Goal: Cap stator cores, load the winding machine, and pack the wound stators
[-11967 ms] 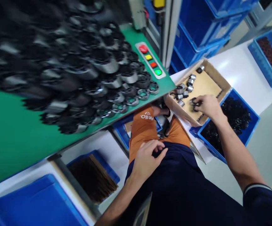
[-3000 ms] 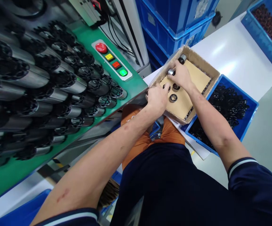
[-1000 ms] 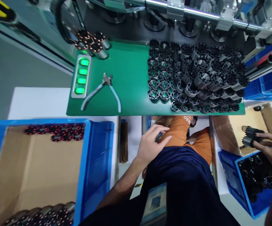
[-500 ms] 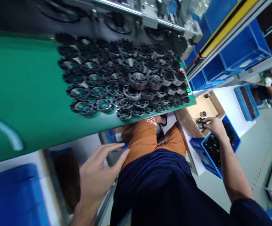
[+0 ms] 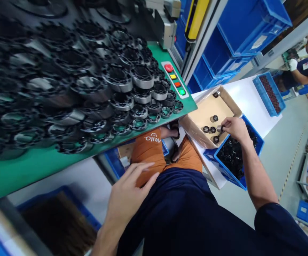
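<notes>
My right hand reaches out to the right, fingers pinched on a small metal ring with a black toothed rim. It is over the cardboard box, where several similar rings lie loose, one of them a dark ring. My left hand hovers above my lap with thumb and fingers apart, touching nothing. Rows of similar metal rings with black toothed rims stand on the green bench top; those at left are blurred.
Beside the box, a blue bin holds black parts. A button panel sits at the bench corner, near a yellow machine post. Blue crates stack behind. Farther right are a blue tray of reddish parts and a co-worker.
The view has swung right and closer to the rings on the bench. My right hand stays over the cardboard box with a ring pinched. My left hand remains open near my lap.
</notes>
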`<state>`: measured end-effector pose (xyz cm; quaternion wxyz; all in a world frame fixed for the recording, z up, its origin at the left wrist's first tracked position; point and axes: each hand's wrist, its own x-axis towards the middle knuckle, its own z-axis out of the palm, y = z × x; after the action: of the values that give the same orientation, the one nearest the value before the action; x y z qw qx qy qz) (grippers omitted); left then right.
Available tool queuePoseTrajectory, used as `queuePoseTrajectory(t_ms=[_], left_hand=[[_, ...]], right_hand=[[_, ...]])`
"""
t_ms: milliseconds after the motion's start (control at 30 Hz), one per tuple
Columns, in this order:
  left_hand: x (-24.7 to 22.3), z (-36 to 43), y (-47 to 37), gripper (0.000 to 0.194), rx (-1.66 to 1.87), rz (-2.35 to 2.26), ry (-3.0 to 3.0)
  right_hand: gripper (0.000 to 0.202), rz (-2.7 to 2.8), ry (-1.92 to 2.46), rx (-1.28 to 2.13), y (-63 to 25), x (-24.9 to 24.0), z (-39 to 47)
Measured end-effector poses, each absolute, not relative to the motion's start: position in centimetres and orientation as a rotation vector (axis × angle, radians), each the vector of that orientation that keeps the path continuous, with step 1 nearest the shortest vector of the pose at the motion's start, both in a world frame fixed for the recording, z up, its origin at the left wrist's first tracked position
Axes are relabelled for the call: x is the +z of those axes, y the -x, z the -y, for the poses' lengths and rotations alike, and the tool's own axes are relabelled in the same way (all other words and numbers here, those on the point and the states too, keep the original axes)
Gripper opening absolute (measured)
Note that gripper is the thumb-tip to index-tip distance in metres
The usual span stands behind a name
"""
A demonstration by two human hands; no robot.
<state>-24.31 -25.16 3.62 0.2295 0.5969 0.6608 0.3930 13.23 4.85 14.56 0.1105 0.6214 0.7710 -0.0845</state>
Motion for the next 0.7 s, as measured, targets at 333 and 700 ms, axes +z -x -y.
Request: queuePoseTrajectory(t_ms=[333,700], left_hand=[[3.3,22.7,20.8,0.034,0.643,-1.607,-1.702],[2.0,24.0,20.3,0.046,0.402,-1.601,-1.589]], right_hand=[[0.049,-2.330,-1.277,-0.296,-13.5,13.4,-6.8],[0.032,-2.330,-0.868,-0.241,-12.3,12.5,-9.3]])
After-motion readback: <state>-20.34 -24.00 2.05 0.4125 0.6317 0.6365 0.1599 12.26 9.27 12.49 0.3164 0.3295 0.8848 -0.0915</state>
